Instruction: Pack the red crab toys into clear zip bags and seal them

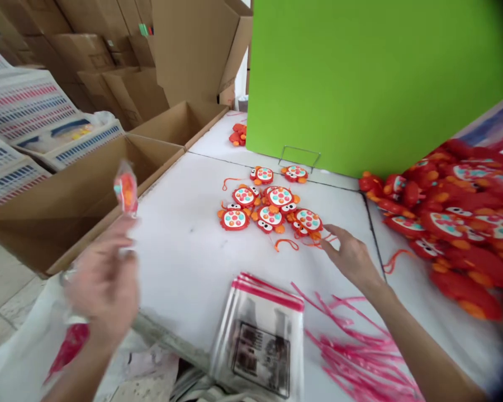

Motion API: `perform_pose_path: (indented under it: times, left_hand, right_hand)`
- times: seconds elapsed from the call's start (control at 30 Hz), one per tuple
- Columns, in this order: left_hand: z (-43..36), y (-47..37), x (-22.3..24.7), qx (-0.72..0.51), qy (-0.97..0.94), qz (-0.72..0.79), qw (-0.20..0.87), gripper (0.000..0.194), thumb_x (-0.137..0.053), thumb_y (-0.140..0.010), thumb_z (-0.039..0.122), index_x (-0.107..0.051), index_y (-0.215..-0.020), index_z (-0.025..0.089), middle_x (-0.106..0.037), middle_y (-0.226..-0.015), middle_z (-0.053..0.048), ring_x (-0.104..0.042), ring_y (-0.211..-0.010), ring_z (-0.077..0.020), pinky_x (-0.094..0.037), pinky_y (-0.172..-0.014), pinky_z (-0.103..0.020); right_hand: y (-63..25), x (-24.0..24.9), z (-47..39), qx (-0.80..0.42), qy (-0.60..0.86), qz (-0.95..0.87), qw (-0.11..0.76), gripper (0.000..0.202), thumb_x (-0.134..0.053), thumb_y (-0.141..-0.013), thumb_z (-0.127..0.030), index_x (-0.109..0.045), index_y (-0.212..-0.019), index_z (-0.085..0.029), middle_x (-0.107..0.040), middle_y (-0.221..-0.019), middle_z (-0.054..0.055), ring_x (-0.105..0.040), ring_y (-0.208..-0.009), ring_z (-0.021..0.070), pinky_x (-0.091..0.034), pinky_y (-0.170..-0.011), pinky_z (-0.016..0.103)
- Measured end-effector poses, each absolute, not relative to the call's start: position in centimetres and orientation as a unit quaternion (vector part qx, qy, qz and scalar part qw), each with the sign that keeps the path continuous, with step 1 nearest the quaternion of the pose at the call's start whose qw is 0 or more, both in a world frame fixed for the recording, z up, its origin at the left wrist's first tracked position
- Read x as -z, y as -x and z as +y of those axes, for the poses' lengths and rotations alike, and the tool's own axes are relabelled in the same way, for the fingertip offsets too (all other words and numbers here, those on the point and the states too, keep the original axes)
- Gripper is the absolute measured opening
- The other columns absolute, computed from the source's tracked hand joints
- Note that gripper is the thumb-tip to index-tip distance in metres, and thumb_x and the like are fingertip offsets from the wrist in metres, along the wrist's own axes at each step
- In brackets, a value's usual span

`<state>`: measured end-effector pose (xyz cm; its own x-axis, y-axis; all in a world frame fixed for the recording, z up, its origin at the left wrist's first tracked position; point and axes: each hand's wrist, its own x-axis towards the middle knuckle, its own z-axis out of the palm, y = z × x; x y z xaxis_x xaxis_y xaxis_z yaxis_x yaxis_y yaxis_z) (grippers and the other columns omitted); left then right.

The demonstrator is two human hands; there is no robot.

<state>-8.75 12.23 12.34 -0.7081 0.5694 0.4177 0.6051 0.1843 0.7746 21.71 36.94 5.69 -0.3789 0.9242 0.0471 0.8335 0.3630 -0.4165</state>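
My left hand (107, 279) is raised at the left, smeared by motion. A red-orange toy in a clear bag (126, 192) is just beyond its fingertips, over the cardboard box (88, 190); whether the fingers still touch it I cannot tell. My right hand (354, 254) reaches to the nearest red crab-shaped toy (308, 220), thumb and forefinger apart at its edge and orange cord. Several more crab toys (233, 219) with coloured dots and googly eyes lie grouped beside it on the white table (180, 223). In front is a stack of clear bags (262, 346) with pink top strips.
A large heap of crab toys (452, 223) is at the right. Loose pink strips (356, 352) lie near the right forearm. A green panel (360, 84) stands behind the table, with a wire stand (299, 156) at its foot. Plastic baskets (25, 106) are at the left.
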Motion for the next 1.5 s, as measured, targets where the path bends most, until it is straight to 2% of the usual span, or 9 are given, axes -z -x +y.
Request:
perform_pose_path:
  times: [0.2, 0.4, 0.5, 0.8, 0.93, 1.13, 1.27, 1.37, 1.5]
  left_hand:
    - [13.4, -1.8, -2.9, 0.314, 0.683, -0.634, -0.182, 0.026, -0.044, -0.086, 0.013, -0.056, -0.108, 0.02, -0.061, -0.118, -0.008, -0.051, -0.115, -0.0231, -0.043, -0.1, -0.04]
    - [14.3, -4.5, -0.7, 0.188, 0.719, -0.634, -0.215, 0.025, -0.052, -0.078, 0.006, -0.056, -0.1, 0.018, -0.06, -0.106, -0.006, -0.053, -0.099, -0.0237, -0.048, -0.087, -0.04]
    - [14.3, -4.1, -0.8, 0.183, 0.732, -0.62, -0.215, 0.023, -0.052, -0.08, 0.007, -0.055, -0.1, 0.018, -0.059, -0.103, -0.005, -0.051, -0.097, -0.0228, -0.046, -0.086, -0.038]
    - [13.8, -4.6, 0.1, 0.183, 0.735, -0.626, -0.187, 0.02, -0.05, -0.086, 0.012, -0.054, -0.104, 0.018, -0.059, -0.103, -0.005, -0.051, -0.093, -0.0218, -0.043, -0.084, -0.036]
    - [13.7, -4.7, 0.4, 0.178, 0.734, -0.633, -0.17, 0.018, -0.051, -0.086, 0.013, -0.054, -0.104, 0.018, -0.059, -0.097, -0.004, -0.05, -0.088, -0.0209, -0.042, -0.08, -0.035]
    - [13.9, -4.8, 0.4, 0.163, 0.771, -0.608, -0.1, 0.009, -0.061, -0.082, 0.018, -0.053, -0.078, 0.016, -0.057, -0.084, -0.003, -0.049, -0.081, -0.0206, -0.04, -0.077, -0.038]
    - [14.3, -4.9, -0.2, 0.152, 0.753, -0.63, -0.115, 0.01, -0.063, -0.08, 0.017, -0.054, -0.083, 0.017, -0.059, -0.084, -0.003, -0.051, -0.084, -0.0223, -0.041, -0.081, -0.041]
    - [14.1, -4.5, -0.6, 0.193, 0.708, -0.651, -0.191, 0.03, -0.064, -0.077, 0.018, -0.052, -0.105, 0.019, -0.06, -0.103, -0.005, -0.051, -0.097, -0.0253, -0.04, -0.09, -0.044]
    - [13.4, -3.5, -0.1, 0.287, 0.649, -0.642, -0.289, 0.07, -0.058, -0.077, 0.01, -0.024, -0.138, 0.019, -0.055, -0.119, -0.01, -0.049, -0.109, -0.025, -0.041, -0.096, -0.042]
  right_hand:
    - [-17.8, -4.5, 44.4, -0.164, 0.601, -0.779, 0.069, 0.057, -0.055, -0.084, -0.04, -0.045, -0.13, -0.008, -0.062, -0.112, 0.021, -0.057, -0.106, 0.0334, -0.045, -0.088, 0.047]
    - [-19.4, -2.5, 46.1, -0.246, 0.628, -0.738, 0.025, 0.033, -0.056, -0.087, -0.044, -0.062, -0.097, -0.014, -0.067, -0.083, 0.003, -0.064, -0.068, 0.0135, -0.053, -0.064, 0.031]
    - [-21.2, -2.7, 45.5, -0.246, 0.637, -0.73, 0.047, 0.026, -0.055, -0.085, -0.038, -0.064, -0.088, -0.014, -0.068, -0.076, 0.006, -0.064, -0.064, 0.0174, -0.052, -0.061, 0.032]
    - [-19.8, -2.5, 43.4, -0.301, 0.512, -0.794, 0.13, 0.074, -0.076, -0.048, -0.024, -0.059, -0.12, -0.025, -0.05, -0.133, 0.009, -0.047, -0.12, 0.0324, -0.036, -0.1, 0.039]
    - [-21.0, -2.8, 43.4, -0.354, 0.539, -0.744, 0.174, 0.065, -0.07, -0.058, -0.037, -0.057, -0.12, -0.021, -0.058, -0.12, 0.012, -0.055, -0.109, 0.0354, -0.045, -0.09, 0.047]
    - [-23.9, -6.8, 41.8, -0.54, 0.504, -0.624, 0.254, 0.054, -0.021, -0.087, -0.052, -0.048, -0.124, -0.023, -0.059, -0.123, 0.014, -0.066, -0.094, 0.0301, -0.055, -0.068, 0.044]
    - [-22.5, -8.1, 38.5, -0.611, 0.5, -0.547, 0.277, 0.03, -0.054, -0.074, -0.044, -0.059, -0.095, -0.022, -0.07, -0.092, 0.011, -0.068, -0.073, 0.0263, -0.052, -0.056, 0.035]
    - [-20.8, -8.1, 34.8, -0.588, 0.493, -0.601, 0.222, 0.025, -0.065, -0.068, -0.039, -0.058, -0.081, -0.019, -0.065, -0.063, 0.004, -0.06, -0.052, 0.0183, -0.044, -0.046, 0.027]
    - [-20.2, -8.4, 29.7, -0.533, 0.445, -0.711, 0.11, 0.028, -0.058, -0.076, -0.044, -0.055, -0.087, -0.017, -0.059, -0.057, -0.002, -0.052, -0.048, 0.0143, -0.042, -0.045, 0.025]
